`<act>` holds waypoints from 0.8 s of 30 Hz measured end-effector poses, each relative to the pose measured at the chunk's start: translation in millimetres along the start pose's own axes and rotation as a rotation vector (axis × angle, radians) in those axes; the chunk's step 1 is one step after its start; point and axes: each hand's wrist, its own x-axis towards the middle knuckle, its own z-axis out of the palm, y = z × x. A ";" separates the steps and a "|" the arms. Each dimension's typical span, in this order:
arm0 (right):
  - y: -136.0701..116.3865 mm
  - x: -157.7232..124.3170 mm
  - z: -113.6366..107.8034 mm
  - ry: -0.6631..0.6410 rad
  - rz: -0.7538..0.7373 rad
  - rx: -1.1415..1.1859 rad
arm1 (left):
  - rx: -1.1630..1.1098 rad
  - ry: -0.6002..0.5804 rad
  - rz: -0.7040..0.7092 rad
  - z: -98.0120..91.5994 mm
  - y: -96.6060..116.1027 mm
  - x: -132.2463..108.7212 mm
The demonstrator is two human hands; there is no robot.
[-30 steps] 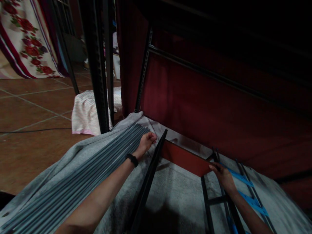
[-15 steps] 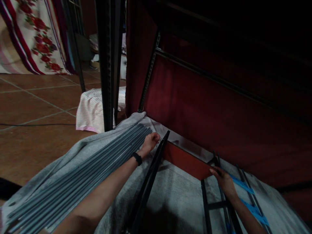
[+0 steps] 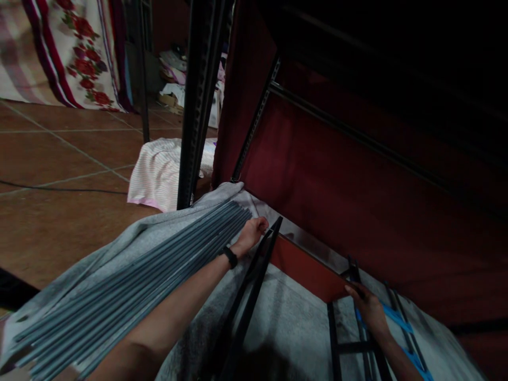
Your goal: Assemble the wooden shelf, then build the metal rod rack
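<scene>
My left hand, with a dark band on the wrist, is closed in a pinch beside the top end of a black frame. What its fingertips hold is too small to make out. A reddish-brown board spans between this frame and a second black ladder-like frame on the right. My right hand is wrapped round the top of that second frame, at the board's right end, its thumb near the board's edge. Its other fingers are partly hidden.
A bundle of grey rods lies left of my left arm on a grey cloth. Blue-banded black frames lie at right. A dark red curtain hangs behind, and a perforated black post stands at left.
The view has shifted slightly, so the background sits farther right. Both hands keep their places at the two ends of the board; little else differs.
</scene>
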 end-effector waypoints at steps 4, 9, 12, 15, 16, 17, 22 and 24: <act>-0.5 0.1 -1.3 -0.017 0.027 -0.030 | -0.010 0.010 -0.004 1.0 -2.8 -1.4; 0.3 0.9 -1.5 -0.012 0.014 -0.008 | -0.031 0.037 -0.029 7.0 -11.3 0.4; 0.2 1.0 -1.8 -0.016 0.010 -0.006 | -0.044 0.041 -0.038 12.5 -16.1 2.4; -1.3 0.3 -2.6 -0.018 0.015 -0.012 | -0.050 0.041 -0.026 14.0 -16.0 2.9; -1.8 -0.1 -2.8 -0.021 0.020 -0.015 | -0.052 0.034 -0.017 13.2 -14.6 2.8; -2.3 -0.5 -2.9 -0.022 0.027 -0.017 | -0.052 0.023 -0.007 11.8 -12.7 2.8; 0.2 0.1 -2.2 -0.016 0.048 -0.041 | -0.052 -0.089 0.019 3.4 -2.3 6.9; 2.7 1.3 -1.7 -0.023 0.044 -0.031 | -0.058 -0.123 0.004 2.4 0.3 10.2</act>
